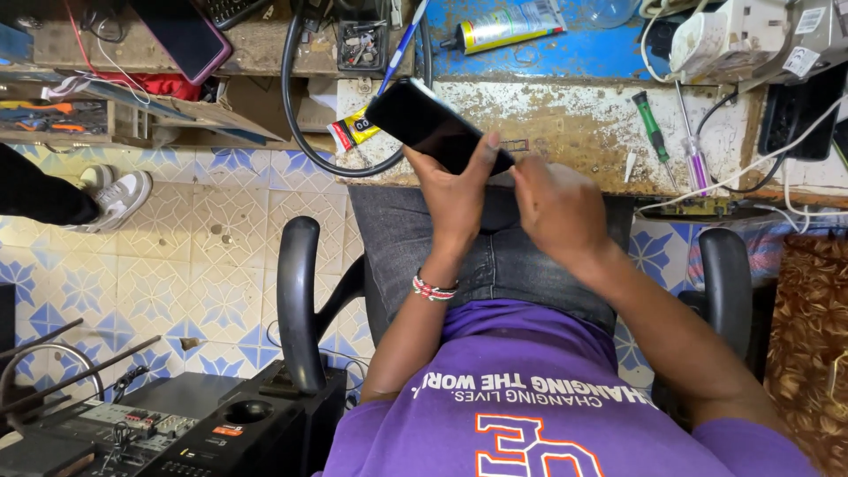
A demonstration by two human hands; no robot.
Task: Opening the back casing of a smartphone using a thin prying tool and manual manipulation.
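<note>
Two hands are meeting over a flat, glossy black phone (437,125). Our left hand (455,190) is gripping its lower end, fingers wrapping it. Our right hand (556,208) is curling knuckles-up beside it, touching its edge; we cannot tell its grasp.

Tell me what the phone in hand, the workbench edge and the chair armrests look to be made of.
Phone: glossy black face, likely glass; it shows a sheen. The left hand holds it, the right hand at its lower end.
Workbench edge: probably painted wood, matte; white paint flaking to brown.
Armrests: black, smooth, semi-gloss, likely moulded plastic or rubber.
</note>
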